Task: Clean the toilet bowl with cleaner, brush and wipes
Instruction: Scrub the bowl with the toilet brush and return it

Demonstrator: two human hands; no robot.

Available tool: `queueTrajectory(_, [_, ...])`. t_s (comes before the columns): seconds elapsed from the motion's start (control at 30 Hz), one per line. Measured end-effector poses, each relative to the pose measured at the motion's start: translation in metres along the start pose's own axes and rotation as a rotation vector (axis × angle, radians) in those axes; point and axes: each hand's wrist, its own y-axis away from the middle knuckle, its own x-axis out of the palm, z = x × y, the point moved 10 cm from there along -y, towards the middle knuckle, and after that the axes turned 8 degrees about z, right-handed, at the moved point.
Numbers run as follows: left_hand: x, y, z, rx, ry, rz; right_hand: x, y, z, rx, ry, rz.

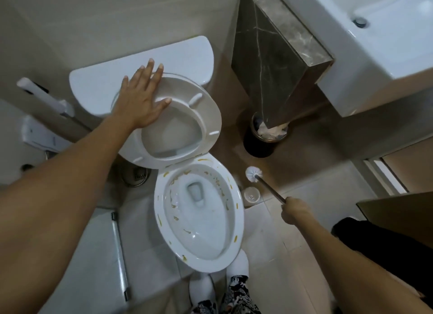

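Looking straight down at the toilet bowl (199, 210): it's got a little water at the bottom and yellow-brown smears dotted around the inside and along the rim. The seat (187, 119) is flipped up against the tank (98, 79), and the left hand (143, 98) is pressed flat on it, fingers straight and spread, not gripping anything. The right hand (295, 210) is clenched around the metal handle of the brush (254, 173), whose white head hangs over the floor just right of the bowl, not inside it. Right below the brush head sits its holder (251, 196), a small round cup; can't tell what's in it. Further back there's a dark bin (257, 147) stuffed with crumpled white paper, partly tucked under the marble counter (276, 56) next to the sink (386, 32).
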Motion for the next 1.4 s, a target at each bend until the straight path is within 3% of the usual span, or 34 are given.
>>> queueTrajectory(0.3, [0.005,0.002,0.005,-0.012,0.044,0.079,0.04,0.079,0.012,-0.229,-0.364,-0.21])
queueTrajectory(0.47, [0.01,0.007,0.006,-0.011,0.056,0.072,0.054,0.121,0.034,-0.339,-0.349,-0.255])
queueTrajectory(0.77, [0.009,0.006,0.006,-0.002,0.089,0.089,0.08,0.123,0.093,-0.476,-0.211,-0.107])
queueTrajectory(1.17, [0.002,0.009,0.01,0.016,0.171,0.04,0.109,0.096,0.143,-0.487,-0.044,0.133])
queueTrajectory(1.4, [0.008,0.015,0.017,-0.08,0.211,-0.004,0.117,0.073,0.175,-0.5,0.016,0.199])
